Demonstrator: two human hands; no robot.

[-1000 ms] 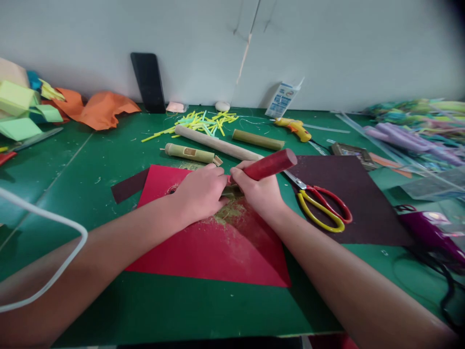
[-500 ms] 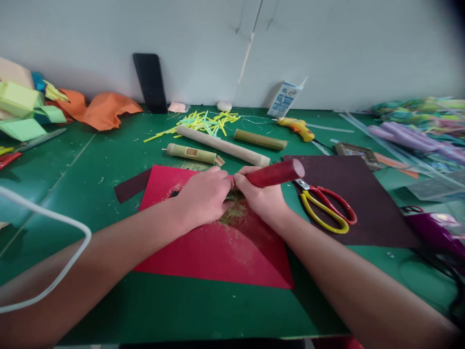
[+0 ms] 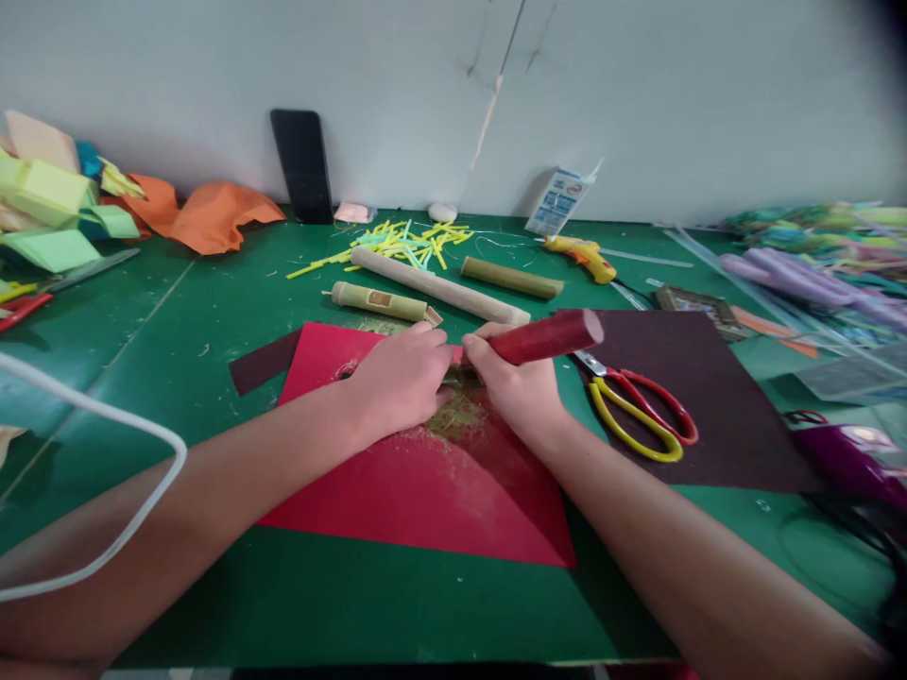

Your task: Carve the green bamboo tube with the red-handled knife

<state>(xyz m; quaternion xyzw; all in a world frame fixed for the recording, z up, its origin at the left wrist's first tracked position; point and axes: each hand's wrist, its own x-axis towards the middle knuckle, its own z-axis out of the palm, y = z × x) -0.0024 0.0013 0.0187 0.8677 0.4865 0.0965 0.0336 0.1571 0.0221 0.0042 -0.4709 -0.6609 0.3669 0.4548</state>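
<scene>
My left hand is closed on the red sheet, its fingers curled over something mostly hidden. A small dark end sticks out on its left side, and a dark greenish sliver shows between the hands. Closed around a thick red round handle, my right hand is just to the right of the left one. The handle points up and to the right; whatever is at its other end is hidden by my fingers. Greenish-brown shavings lie beneath and between both hands.
Scissors rest on a dark sheet at right. Behind my hands are a cut bamboo tube, a pale stick, a bamboo piece and a yellow glue gun. A white cable crosses above my left forearm.
My right hand has shifted slightly right with the red handle, so the gap between the hands is a little wider. My left hand stays in nearly the same place. The view has moved slightly.
</scene>
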